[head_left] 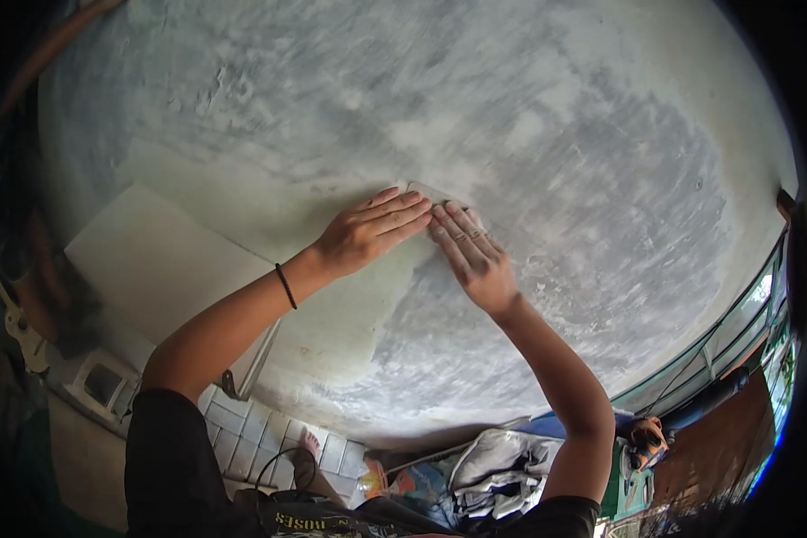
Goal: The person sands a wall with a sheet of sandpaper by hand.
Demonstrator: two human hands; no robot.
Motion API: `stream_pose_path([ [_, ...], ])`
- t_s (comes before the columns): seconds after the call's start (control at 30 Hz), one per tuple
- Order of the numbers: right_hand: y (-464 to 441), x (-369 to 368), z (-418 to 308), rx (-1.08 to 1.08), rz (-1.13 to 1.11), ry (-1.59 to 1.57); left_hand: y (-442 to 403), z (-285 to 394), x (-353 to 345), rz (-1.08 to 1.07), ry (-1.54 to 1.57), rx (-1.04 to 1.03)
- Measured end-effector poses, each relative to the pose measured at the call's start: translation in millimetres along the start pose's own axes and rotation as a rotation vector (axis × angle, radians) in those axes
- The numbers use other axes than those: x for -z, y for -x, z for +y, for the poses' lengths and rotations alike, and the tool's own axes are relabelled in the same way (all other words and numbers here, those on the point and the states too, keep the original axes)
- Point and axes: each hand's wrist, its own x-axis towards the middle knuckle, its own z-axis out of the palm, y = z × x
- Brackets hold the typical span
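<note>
Above me, both hands work against a wall [601,206] with mottled grey and whitish patches. A thin pale piece [434,192], perhaps sandpaper or a sanding pad, lies against it, mostly hidden under my fingers. My left hand [365,235] has its fingers stretched out flat, with the tips at the piece's lower left. Close beside it, my right hand [477,260] bends its fingers over the piece and presses it to the wall. Whitish dust coats the right fingers. A dark beaded bracelet [285,286] circles my left wrist.
A pale flat panel [166,260] leans at the left. Below are floor tiles [233,435], a bare foot [310,442] and a heap of cloth and bags [502,462]. An orange-and-black tool [647,443] lies lower right, near a metal-framed window [726,336].
</note>
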Motion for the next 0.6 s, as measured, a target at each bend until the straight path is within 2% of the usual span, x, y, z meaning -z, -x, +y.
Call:
stream_pose_path([
  [0.13,7.3,4.7,-13.8,-0.049,-0.083,-0.079,5.0,2.5,12.7,-0.071,-0.007,-0.040],
  [0.3,-37.8,22.2,35.4,-0.028,0.027,0.047,-56.3,-28.5,31.0,0.004,-0.126,-0.134],
  [0.4,-55.5,34.7,48.3,-0.017,0.023,0.091,-74.2,-37.0,39.7,0.013,-0.176,-0.110],
  [0.6,-31.6,13.5,30.7,0.027,-0.025,0.015,-27.2,-20.1,8.8,0.046,-0.079,0.031],
])
